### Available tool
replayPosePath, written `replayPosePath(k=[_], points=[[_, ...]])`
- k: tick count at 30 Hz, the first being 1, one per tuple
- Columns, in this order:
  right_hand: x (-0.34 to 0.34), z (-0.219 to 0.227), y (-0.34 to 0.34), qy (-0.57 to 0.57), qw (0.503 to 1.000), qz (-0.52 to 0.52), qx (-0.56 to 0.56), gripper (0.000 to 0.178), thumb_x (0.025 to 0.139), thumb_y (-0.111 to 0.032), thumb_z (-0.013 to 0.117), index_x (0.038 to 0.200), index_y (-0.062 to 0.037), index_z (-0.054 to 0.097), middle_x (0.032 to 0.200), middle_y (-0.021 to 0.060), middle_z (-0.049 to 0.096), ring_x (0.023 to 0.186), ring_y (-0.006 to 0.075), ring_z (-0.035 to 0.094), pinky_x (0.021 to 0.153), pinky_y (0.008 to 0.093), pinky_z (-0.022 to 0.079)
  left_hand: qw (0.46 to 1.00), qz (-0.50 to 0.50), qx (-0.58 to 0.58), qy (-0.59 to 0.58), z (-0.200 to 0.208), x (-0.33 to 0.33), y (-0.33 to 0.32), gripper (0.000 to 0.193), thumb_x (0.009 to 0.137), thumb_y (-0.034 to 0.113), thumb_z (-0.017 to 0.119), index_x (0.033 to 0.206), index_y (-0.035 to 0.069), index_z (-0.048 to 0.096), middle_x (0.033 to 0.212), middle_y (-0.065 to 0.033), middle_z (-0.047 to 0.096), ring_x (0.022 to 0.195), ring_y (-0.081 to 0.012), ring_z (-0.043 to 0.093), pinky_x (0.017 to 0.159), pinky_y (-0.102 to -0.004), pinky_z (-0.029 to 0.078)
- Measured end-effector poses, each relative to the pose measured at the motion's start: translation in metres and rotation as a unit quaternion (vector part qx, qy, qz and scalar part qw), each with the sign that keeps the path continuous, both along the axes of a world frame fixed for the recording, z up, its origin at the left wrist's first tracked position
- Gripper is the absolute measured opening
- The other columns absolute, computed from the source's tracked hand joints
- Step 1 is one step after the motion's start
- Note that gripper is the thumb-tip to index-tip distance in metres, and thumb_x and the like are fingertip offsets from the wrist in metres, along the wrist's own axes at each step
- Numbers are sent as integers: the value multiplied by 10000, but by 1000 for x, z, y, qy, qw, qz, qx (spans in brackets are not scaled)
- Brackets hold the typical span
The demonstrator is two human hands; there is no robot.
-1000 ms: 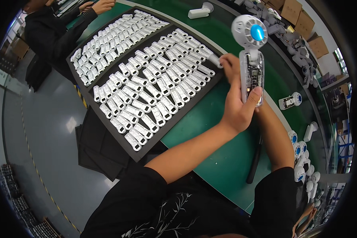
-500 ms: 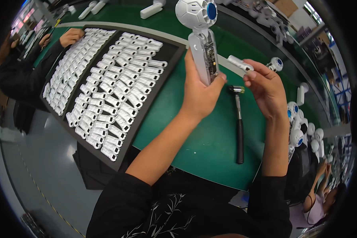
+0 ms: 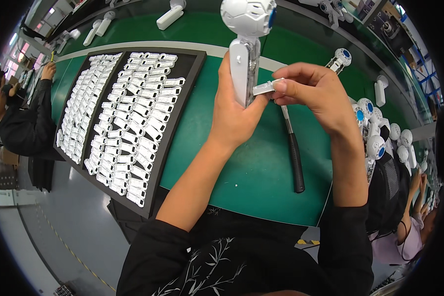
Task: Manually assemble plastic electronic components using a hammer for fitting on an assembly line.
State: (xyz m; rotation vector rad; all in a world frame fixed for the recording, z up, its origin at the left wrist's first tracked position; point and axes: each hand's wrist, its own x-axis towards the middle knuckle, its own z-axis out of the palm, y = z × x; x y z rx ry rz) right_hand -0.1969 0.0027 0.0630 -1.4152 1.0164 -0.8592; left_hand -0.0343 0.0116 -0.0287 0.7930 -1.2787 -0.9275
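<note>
Both our hands grip: left hand clasps the white handheld fan at twelve o'clock, right hand pinches a small white cover at the handle's four o'clock. We judge this cover-fitting; next calls for careful alignment.

The head-worn fisheye looks down from close above the green workbench.

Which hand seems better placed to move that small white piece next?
The right hand, most likely: it pinches the small white piece, while the left hand is occupied gripping the white device.
</note>
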Motion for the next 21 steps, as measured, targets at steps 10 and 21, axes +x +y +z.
replayPosePath(k=[10, 21], points=[[16, -21, 2, 44, 982, -77, -167, 209, 837, -143, 714, 909, 31, 623, 803, 67, 653, 715, 120, 642, 667, 260, 527, 995, -7, 28, -91, 2, -4, 4, 587, 811, 30, 642, 1332, 10, 372, 1109, -146, 567, 1007, -276, 609, 828, -371, 517], [-23, -76, 19, 574, 801, -51, -163, 372, 869, -355, 634, 773, 2, 604, 682, 176, 618, 640, 301, 626, 590, 412, 464, 958, -87, 161, 222, 14, 8, 1, 400, 803, 23, 632, 1110, 20, 375, 886, -108, 570, 670, -185, 615, 564, -337, 563]])
